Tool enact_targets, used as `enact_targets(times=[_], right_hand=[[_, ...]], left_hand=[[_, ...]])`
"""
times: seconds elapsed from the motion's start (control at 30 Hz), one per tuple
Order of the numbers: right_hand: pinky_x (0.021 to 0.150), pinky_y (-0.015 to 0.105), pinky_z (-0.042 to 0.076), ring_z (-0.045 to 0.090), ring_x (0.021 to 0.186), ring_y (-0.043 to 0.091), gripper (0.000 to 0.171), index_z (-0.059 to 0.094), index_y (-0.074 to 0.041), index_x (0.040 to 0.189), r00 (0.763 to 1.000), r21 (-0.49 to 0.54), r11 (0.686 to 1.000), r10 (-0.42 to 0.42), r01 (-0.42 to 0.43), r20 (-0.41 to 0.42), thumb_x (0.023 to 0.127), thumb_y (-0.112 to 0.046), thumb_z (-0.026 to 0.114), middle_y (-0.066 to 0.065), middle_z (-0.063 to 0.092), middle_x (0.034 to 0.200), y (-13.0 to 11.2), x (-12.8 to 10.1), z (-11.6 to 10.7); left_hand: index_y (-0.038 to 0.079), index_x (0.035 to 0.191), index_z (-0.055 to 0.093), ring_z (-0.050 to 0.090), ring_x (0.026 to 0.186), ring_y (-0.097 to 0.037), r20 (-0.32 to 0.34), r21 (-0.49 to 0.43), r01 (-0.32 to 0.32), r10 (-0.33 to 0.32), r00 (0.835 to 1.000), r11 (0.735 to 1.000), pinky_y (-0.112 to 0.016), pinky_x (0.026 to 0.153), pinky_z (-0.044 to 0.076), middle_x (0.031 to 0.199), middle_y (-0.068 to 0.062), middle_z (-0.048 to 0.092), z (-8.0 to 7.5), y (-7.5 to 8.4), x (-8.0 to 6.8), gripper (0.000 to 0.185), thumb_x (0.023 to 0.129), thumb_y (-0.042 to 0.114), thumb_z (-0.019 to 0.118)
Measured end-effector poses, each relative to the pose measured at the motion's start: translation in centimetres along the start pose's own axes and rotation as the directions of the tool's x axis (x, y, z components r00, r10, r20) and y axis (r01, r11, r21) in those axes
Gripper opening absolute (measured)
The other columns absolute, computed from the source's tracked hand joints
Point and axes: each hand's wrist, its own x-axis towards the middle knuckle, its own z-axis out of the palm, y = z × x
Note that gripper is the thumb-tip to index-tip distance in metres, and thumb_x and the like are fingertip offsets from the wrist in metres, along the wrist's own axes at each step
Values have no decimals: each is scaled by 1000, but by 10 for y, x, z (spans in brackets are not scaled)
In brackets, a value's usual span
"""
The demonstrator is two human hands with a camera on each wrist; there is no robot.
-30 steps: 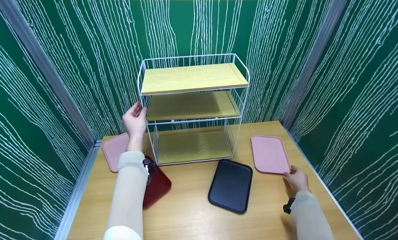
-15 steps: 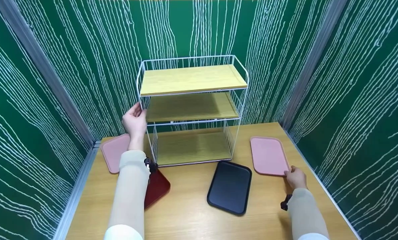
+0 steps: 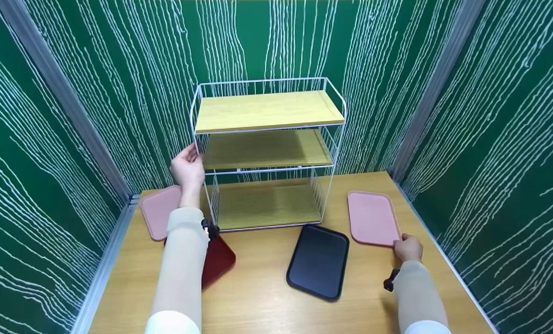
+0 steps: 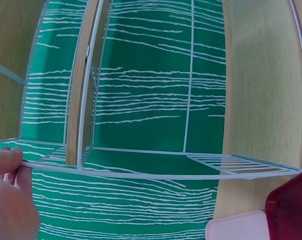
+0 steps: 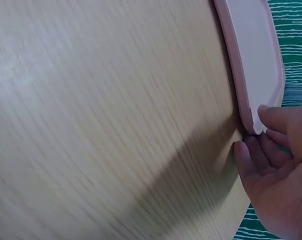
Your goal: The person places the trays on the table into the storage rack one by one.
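Observation:
A white wire rack with three wooden shelves (image 3: pixel 269 111) stands at the back of the table. My left hand (image 3: pixel 187 169) pinches its left front upright at about middle-shelf height; in the left wrist view, thumb and fingers (image 4: pixel 8 162) meet on the wire. Over on the right lies a pink tray (image 3: pixel 373 218). My right hand (image 3: pixel 408 248) grips its near right corner, thumb on top and fingers at the underside in the right wrist view, where the tray (image 5: pixel 253 55) is partly out of frame.
A black tray (image 3: pixel 319 262) lies in front of the rack. Left of it, a dark red tray (image 3: pixel 218 262) is partly hidden by my left forearm. A second pink tray (image 3: pixel 158 213) sits at the back left. Green walls enclose the wooden table (image 3: pixel 267 306).
My right hand has shifted slightly left, and the near end of the pink tray has swung a little left with it. The left hand has stayed on the rack's upright.

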Motion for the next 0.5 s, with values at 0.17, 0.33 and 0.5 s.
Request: enact_targets(times=[0.17,0.33,0.5], right_hand=[[127,59,24,30,154,51,62,22,3,167,998,65,996,64,-62,-24,113,-13,48,30,25,171,12,19,11],[127,62,24,29,154,52,61,27,5,165,994,93,992,91,-86,-59,114,-20,48,32,27,169,4,4,19],[128,59,27,36,150,50,56,38,8,160,991,81,994,87,-79,-105,111,-17,51,34,37,163,-4,-11,21]], left_hand=[[-1,129,74,73,118,-31,17,28,15,-16,1000,999,-28,100,59,126,-19,75,-3,-1,1,33,97,-9,71],[-4,129,73,72,120,-34,26,19,14,-15,1000,1000,-28,101,58,127,-22,74,-3,-3,2,33,97,-11,69],[-4,128,74,73,119,-30,45,63,2,-5,999,998,-28,100,58,125,-20,75,-2,-6,4,31,99,-8,68]])
